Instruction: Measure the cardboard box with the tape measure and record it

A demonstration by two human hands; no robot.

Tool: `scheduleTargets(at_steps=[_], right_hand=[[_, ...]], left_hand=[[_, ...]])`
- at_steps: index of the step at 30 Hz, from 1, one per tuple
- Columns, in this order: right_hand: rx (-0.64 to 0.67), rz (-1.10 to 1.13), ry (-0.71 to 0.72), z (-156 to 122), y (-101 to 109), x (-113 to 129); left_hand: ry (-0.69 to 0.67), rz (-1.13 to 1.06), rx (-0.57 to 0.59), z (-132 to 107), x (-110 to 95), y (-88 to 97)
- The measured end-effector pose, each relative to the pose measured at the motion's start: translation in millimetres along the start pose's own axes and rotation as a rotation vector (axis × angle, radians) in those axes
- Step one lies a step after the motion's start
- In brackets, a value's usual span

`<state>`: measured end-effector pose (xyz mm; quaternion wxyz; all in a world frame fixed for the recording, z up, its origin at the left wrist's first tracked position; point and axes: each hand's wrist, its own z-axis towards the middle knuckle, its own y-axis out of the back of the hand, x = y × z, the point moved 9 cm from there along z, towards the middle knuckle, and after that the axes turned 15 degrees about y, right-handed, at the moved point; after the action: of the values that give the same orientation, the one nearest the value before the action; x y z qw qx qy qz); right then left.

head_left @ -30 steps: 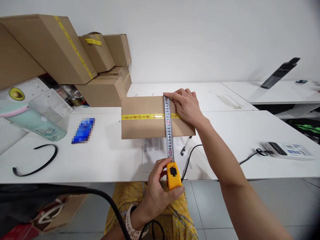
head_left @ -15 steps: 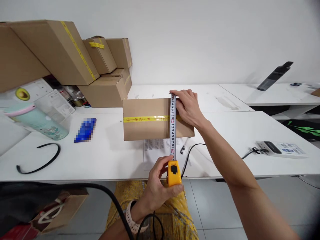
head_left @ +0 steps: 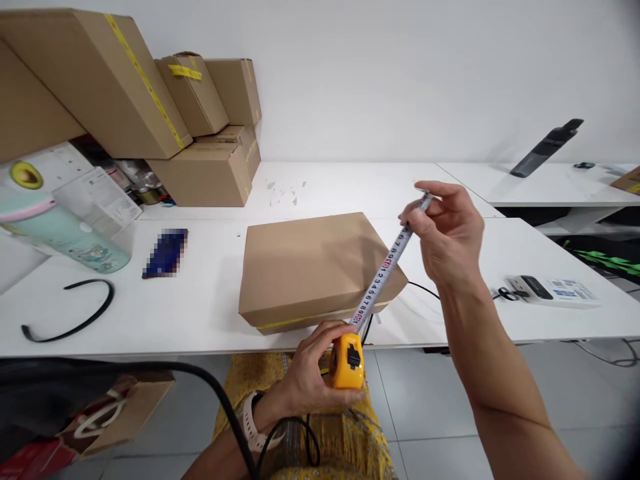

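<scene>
My left hand (head_left: 320, 373) grips the yellow case of a tape measure (head_left: 347, 362) just in front of the table's front edge. The metal blade is pulled out and slants up to the right, its numbers facing me. At its far end, my right hand (head_left: 450, 230) pinches the blade tip between thumb and fingers. Below and left of the blade lies a closed cardboard box (head_left: 310, 267), a plain side up, turned at an angle. Yellow tape runs along its near side. The blade passes over the box's right part; whether it touches cannot be told.
Stacked cardboard boxes (head_left: 200, 180) stand at the back left. On the left are a mint tumbler (head_left: 75, 230), a blurred blue item (head_left: 166, 253) and a black curved strip (head_left: 95, 317). A power strip (head_left: 555, 290) and a dark bottle (head_left: 545, 148) are at the right.
The box has tipped and turned, its taped face now towards me, covering the printed paper. My right hand has moved right with the blade tip, so the blade slants instead of crossing the box straight.
</scene>
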<state>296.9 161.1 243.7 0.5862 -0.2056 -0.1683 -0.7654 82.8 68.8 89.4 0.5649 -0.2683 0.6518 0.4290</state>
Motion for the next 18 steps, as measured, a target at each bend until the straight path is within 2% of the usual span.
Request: scheduleTargets(at_steps=[4, 6, 10, 14, 16, 18], right_hand=[[-0.104, 0.051, 0.070, -19.1, 20.1, 33.2], [-0.094, 0.026, 0.115, -34.6, 19.5, 52.7], [0.152, -0.056, 0.200, -75.7, -14.0, 87.9], [0.424, -0.403, 0.475, -113.5, -47.8, 118.7], [0.392, -0.532, 0.546, -121.3, -45.6, 122.0], [0.187, -0.627, 0.420, -118.8, -21.4, 108.8]], left_hand=[[0.025, -0.024, 0.070, -6.6, 6.0, -5.0], [0.022, -0.116, 0.093, -13.2, 6.3, -8.3], [-0.045, -0.319, 0.074, -26.1, -2.2, -9.4], [-0.018, -0.373, 0.039, -32.6, -7.5, -3.8], [0.033, -0.396, 0.022, -36.5, -6.1, 3.1], [0.046, -0.402, -0.039, -44.1, -6.7, 17.0]])
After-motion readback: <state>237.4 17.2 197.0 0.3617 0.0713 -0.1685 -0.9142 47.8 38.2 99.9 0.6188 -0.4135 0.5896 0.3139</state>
